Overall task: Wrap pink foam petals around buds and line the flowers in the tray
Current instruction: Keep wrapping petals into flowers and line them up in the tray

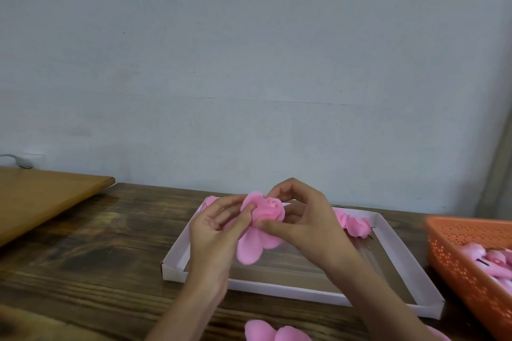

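Above the white cardboard tray [393, 255] I hold a pink foam flower [269, 209] between both hands. My left hand [216, 232] pinches its left petal with thumb and fingers. My right hand [304, 219] curls round the bud from the right, thumb under it. Loose pink petals [249, 248] hang down below the bud. Finished pink flowers [354, 223] lie along the tray's far edge, partly hidden behind my hands.
An orange perforated basket [454, 260] with pink pieces stands at the right. More pink foam petals [274, 331] lie on the dark wooden table [97, 243] near its front edge. A light wooden board [41, 196] sits at the left. A grey wall rises behind.
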`<state>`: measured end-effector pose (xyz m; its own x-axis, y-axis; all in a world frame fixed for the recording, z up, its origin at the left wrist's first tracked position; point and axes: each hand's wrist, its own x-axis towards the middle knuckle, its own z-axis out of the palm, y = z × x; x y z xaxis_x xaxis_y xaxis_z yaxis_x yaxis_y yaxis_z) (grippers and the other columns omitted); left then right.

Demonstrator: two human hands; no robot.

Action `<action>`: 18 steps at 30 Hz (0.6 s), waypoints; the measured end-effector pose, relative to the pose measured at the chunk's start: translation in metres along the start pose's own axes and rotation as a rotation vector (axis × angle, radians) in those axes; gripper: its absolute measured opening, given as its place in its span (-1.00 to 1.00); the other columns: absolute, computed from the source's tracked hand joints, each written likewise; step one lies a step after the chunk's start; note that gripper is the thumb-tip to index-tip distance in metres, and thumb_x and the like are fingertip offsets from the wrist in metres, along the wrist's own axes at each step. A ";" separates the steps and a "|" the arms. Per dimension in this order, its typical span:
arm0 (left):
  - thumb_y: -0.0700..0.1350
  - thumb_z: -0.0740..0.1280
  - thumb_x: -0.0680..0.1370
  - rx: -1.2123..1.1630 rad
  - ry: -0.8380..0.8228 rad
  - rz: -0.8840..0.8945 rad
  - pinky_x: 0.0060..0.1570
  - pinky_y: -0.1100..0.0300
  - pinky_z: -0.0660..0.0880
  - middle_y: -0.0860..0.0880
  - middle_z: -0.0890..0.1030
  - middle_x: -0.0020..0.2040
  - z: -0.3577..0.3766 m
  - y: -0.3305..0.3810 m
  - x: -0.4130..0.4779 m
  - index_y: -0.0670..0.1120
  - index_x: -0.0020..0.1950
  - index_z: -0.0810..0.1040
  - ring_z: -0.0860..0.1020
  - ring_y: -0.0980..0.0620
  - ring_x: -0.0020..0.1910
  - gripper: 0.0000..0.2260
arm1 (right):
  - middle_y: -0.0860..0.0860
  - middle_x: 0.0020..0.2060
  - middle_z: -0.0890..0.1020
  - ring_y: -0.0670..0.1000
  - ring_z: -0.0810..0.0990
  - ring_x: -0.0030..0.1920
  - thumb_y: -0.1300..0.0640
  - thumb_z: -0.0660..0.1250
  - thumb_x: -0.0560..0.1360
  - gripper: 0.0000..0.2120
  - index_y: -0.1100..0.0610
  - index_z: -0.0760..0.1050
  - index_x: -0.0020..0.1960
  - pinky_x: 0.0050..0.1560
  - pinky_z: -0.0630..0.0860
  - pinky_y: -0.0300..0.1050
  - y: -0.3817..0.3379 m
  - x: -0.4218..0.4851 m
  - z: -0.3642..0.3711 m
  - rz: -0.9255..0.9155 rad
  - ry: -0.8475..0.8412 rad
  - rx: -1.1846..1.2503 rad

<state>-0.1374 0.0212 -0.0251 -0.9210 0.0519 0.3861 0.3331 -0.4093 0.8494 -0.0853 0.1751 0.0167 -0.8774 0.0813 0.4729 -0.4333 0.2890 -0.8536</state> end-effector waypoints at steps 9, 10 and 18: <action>-0.06 0.48 0.52 -0.001 0.014 -0.035 0.14 -0.28 0.65 -0.09 0.76 -0.02 0.008 0.000 -0.005 -0.03 0.02 0.80 0.73 -0.13 0.04 -0.86 | -0.03 -0.17 0.74 0.02 0.74 -0.14 0.27 0.57 0.34 -0.75 0.03 0.62 -0.07 -0.10 0.71 0.05 -0.004 -0.003 0.002 -0.075 0.034 -0.084; -0.02 0.48 0.50 -0.013 0.024 -0.033 0.13 -0.27 0.65 -0.10 0.76 -0.02 0.008 0.000 -0.006 -0.03 0.01 0.80 0.73 -0.15 0.05 -0.84 | -0.04 -0.17 0.74 0.01 0.74 -0.14 0.24 0.57 0.33 -0.76 0.00 0.63 -0.09 -0.11 0.70 0.01 -0.005 -0.003 0.003 -0.084 0.029 -0.095; -0.03 0.48 0.48 0.031 0.089 0.090 -0.01 -0.06 0.67 -0.12 0.76 -0.08 0.009 0.004 -0.008 0.04 -0.10 0.81 0.72 -0.06 -0.07 -0.89 | -0.10 -0.24 0.73 -0.08 0.73 -0.22 0.20 0.53 0.26 -0.74 -0.07 0.64 -0.13 -0.28 0.59 -0.24 -0.005 -0.004 0.009 -0.118 0.011 -0.186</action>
<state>-0.1270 0.0274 -0.0210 -0.9010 -0.0651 0.4289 0.4198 -0.3803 0.8241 -0.0812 0.1650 0.0170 -0.8199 0.0466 0.5706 -0.4868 0.4679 -0.7377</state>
